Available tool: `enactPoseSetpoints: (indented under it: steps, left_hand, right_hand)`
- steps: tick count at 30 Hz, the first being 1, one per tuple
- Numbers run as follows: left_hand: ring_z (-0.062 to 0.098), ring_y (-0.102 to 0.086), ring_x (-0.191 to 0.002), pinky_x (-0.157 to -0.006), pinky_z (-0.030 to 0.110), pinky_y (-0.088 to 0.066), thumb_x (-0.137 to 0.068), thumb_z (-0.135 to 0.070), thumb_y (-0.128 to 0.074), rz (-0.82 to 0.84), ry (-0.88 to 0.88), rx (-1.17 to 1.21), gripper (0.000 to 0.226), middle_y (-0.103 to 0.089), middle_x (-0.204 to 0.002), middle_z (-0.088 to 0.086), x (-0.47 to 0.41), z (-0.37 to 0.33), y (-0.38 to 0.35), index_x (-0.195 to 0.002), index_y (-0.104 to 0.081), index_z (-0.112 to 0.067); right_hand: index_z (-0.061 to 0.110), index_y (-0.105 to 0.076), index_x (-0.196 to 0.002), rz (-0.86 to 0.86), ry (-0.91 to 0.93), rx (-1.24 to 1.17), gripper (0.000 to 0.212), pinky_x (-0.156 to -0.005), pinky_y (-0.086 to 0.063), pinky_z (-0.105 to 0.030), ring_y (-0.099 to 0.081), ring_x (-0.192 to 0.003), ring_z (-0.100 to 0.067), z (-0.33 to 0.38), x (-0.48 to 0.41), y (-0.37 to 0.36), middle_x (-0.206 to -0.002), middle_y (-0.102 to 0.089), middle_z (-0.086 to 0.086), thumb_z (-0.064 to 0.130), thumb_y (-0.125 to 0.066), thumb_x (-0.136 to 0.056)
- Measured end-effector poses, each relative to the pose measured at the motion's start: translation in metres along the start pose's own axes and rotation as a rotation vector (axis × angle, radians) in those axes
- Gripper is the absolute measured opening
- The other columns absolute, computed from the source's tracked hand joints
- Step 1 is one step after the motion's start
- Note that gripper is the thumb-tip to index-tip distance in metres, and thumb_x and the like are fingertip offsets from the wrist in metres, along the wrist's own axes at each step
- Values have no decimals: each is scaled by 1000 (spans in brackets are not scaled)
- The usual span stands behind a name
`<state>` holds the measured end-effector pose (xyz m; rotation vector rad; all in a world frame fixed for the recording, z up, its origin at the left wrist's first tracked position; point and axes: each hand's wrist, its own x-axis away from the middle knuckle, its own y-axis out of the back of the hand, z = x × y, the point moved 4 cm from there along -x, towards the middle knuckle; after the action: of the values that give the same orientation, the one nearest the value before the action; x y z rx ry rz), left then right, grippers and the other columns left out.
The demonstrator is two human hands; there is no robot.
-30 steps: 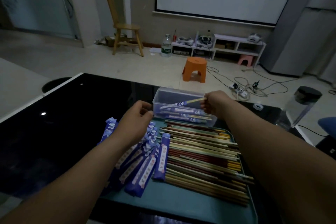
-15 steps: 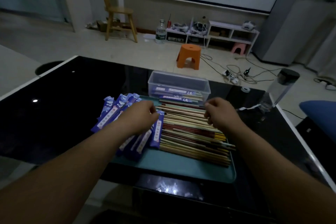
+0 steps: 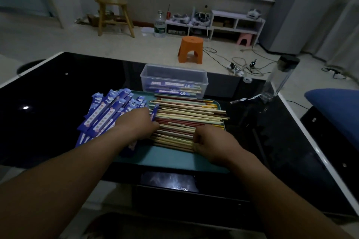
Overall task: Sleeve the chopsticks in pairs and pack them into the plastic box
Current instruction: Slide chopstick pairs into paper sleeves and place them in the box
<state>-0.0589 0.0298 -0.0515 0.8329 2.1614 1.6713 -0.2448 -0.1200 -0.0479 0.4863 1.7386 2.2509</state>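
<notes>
Fingers (image 3: 151,118) of the left hand (image 3: 138,125) are pinching one blue sleeve (image 3: 154,112). Fingers (image 3: 196,139) of the right hand (image 3: 212,144) are curling round the nearest loose chopsticks (image 3: 186,116) on the tray (image 3: 171,158). Only a few sleeved pairs (image 3: 174,89) are lying in the plastic box (image 3: 173,71) beyond, so by my judgement most of the pile is awaiting sleeving.

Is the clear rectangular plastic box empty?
No, the clear rectangular plastic box holds several chopstick pairs in blue paper sleeves.
</notes>
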Motion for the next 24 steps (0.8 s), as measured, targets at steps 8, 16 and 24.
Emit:
enactPoseSetpoints:
  steps: [8, 16, 24]
  left_hand:
    - [19, -52, -69, -57, 35, -35, -90, -29, -59, -124, -63, 202, 21, -54, -76, 3, 11, -3, 28, -78, -44, -20]
    - [20, -50, -71, -60, 36, -33, -99, -23, -51, -40, -135, 252, 9, -57, -85, 6, 30, 7, 31, -93, -47, -18]
    - [24, -62, -89, -66, 32, -39, -90, -28, -66, -14, -420, 89, 12, -59, -87, -7, 35, 1, -1, -88, -54, -31]
  right_hand:
    - [28, -65, -93, -8, 6, -6, 2, -70, -42, -31, -62, -95, -21, 1, 0, -2, -102, -64, 5, 29, -66, -91]
    - [29, -58, -90, -6, 60, 16, 6, -72, -48, -34, -59, -91, -22, 5, 3, -4, -101, -62, 3, 31, -63, -92]
    - [31, -59, -94, -111, 84, 30, 8, -70, -40, -32, -55, -92, -18, 1, 5, -1, -99, -57, 7, 33, -67, -93]
